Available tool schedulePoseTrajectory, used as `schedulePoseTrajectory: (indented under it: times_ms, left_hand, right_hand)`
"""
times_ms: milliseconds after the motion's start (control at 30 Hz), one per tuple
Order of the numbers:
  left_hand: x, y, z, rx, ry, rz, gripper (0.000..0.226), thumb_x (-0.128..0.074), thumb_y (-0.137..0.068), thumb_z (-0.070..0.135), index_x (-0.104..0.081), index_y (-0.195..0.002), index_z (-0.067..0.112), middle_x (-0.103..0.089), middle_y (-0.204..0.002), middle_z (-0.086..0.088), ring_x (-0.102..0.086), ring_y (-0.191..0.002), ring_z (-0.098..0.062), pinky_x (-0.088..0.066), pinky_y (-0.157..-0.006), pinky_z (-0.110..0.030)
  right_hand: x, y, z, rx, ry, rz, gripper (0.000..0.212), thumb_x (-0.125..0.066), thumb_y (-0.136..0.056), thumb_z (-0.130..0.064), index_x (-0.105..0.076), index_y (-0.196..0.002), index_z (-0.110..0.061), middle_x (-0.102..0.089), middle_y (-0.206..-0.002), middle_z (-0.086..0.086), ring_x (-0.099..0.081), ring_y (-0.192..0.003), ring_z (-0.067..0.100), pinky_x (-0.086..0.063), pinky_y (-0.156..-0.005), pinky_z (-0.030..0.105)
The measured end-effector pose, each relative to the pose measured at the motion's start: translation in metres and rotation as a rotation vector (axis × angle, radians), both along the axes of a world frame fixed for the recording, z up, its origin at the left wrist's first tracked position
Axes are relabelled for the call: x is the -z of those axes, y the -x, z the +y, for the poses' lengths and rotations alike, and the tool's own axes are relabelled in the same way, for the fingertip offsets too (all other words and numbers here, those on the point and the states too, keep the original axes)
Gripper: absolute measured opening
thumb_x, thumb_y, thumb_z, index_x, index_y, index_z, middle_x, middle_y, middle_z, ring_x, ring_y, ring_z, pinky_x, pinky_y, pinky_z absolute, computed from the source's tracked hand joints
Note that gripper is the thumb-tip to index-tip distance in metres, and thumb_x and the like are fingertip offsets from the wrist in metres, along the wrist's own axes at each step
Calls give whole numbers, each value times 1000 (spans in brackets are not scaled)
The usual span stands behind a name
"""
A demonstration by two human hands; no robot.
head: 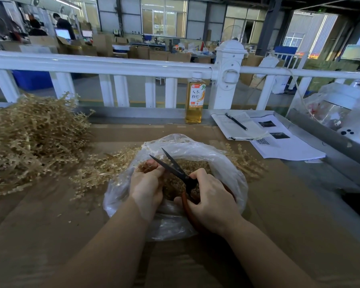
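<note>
Pile of dried sprigs (29,140) lies at the left of the table (289,204), with loose ones trailing toward the plastic bag (195,145).

Left hand (148,183) is over the bag mouth, fingers curled round a small sprig (142,167) that they mostly hide. Scissors (172,164) are held over the cut pieces in the bag, blades apart, tips pointing up and left. Right hand (209,197) is clenched round the handles.

Risks, as judged:
- The lower blade runs just beside the left thumb, so closing without moving the thumb back could nick it.
- The sprig is short, so the grip may slip and the cut miss.
- Blade tips are near the bag's far wall, and a push forward could tear the film.
- Cut bits may spring past the rim onto the table.

Bottle (195,98) and notebook (237,126) are well apart, so the risk there is low.
</note>
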State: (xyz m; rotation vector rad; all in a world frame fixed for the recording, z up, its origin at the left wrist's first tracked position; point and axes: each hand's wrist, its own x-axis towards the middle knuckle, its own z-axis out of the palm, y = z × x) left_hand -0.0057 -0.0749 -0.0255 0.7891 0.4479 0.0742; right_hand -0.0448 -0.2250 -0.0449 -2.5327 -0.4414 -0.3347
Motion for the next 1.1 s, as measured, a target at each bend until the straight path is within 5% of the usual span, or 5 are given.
schedulePoseTrajectory:
  times_ms: [300,800,1100]
  left_hand:
    - [1,5,1,65,-44,-96,19,-51,-86,-16,-56,-77,0,-68,-60,-8,-69,-56,-17,-57,-53,-25]
    - [-1,6,-2,79,-55,-127,16,-52,-85,-17,-55,-78,-2,-61,-78,-15,-64,-72,-23,-59,-61,-26]
    - [3,5,-1,80,-34,-173,24,-52,-85,-16,-52,-98,4,-61,-83,-14,-66,-70,-20,-57,-57,-21]
  right_hand:
    - [-1,-2,0,-2,-8,1,54,-56,-77,-71,-41,-111,-32,-54,-103,-12,-50,-95,6,-40,-76,23]
    - [-3,-4,-1,-46,-1,-21,42,-57,-83,-60,-39,-106,-30,-58,-96,-7,-53,-87,10,-41,-73,27]
    - [-5,-5,-2,-45,44,-4,47,-55,-82,-64,-39,-109,-29,-58,-102,-10,-54,-91,9,-37,-71,23]
